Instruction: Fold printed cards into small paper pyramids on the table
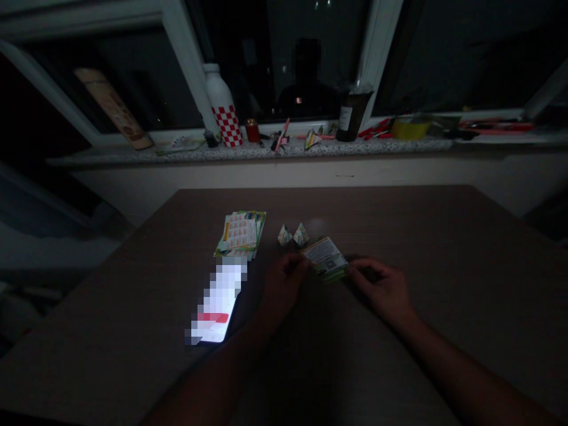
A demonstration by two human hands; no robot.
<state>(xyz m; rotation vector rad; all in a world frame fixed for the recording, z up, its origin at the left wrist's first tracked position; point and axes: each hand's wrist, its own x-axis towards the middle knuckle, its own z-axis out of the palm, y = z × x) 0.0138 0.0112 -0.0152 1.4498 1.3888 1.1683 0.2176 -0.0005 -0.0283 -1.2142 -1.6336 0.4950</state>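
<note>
Between my two hands is a printed paper card [327, 254], tilted, with text and a dark square on its face and green at its lower edge. My left hand [286, 278] pinches its left corner, and my right hand [379, 285] grips the right corner between thumb and fingers. Just beyond the left hand stand two small folded paper shapes [293, 235], pointed at the top. A stack of similar printed sheets [241, 234] lies to the left. Below that stack lies a lit phone [217, 302], its screen partly blurred out.
The brown table [399, 219] reaches to the wall under a window. On the speckled sill [266, 155] stand a red-and-white checkered bottle [225, 112], a tan cylinder [113, 107], a dark pouch [352, 115], a small red jar [252, 131] and a yellow roll [410, 128].
</note>
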